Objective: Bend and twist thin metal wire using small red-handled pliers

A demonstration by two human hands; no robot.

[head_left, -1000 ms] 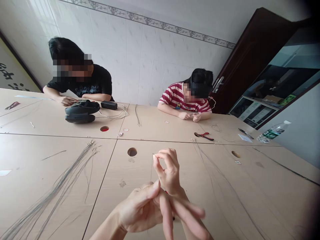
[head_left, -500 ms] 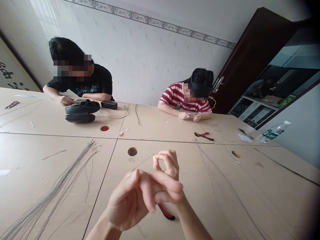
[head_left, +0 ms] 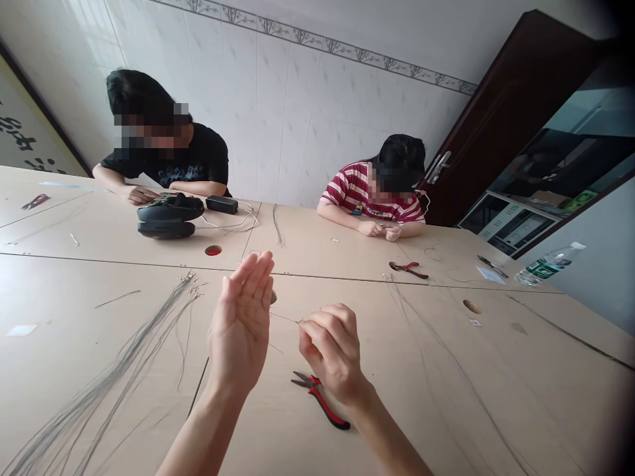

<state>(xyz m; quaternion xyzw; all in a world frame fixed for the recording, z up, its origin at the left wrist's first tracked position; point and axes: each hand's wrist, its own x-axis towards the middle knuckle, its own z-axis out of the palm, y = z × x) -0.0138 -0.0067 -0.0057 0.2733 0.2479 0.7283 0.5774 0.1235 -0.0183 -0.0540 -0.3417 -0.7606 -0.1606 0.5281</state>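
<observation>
My left hand (head_left: 243, 324) is raised above the table, palm showing, with its fingers stretched out. To its right, my right hand (head_left: 332, 350) pinches a thin wire (head_left: 285, 317) between thumb and forefinger. That wire runs leftward toward my left hand, where its far part is hidden. Below my right hand, pliers (head_left: 327, 408) with red and black handles lie on the table (head_left: 238, 443), jaws apart. On the left a long bundle of thin wires (head_left: 133, 350) stretches from the near edge, with small metal bits at its far end.
Two people sit across the table, one in a black shirt (head_left: 208, 158), one in a striped shirt (head_left: 342, 192). A black headset (head_left: 169, 218), a second pair of pliers (head_left: 414, 270), more wires (head_left: 446, 357) and a water bottle (head_left: 548, 264) lie about.
My left hand has swung up and left and its fingers have straightened. My right hand has turned and moved slightly lower, still pinching the wire. The near pliers show more fully.
</observation>
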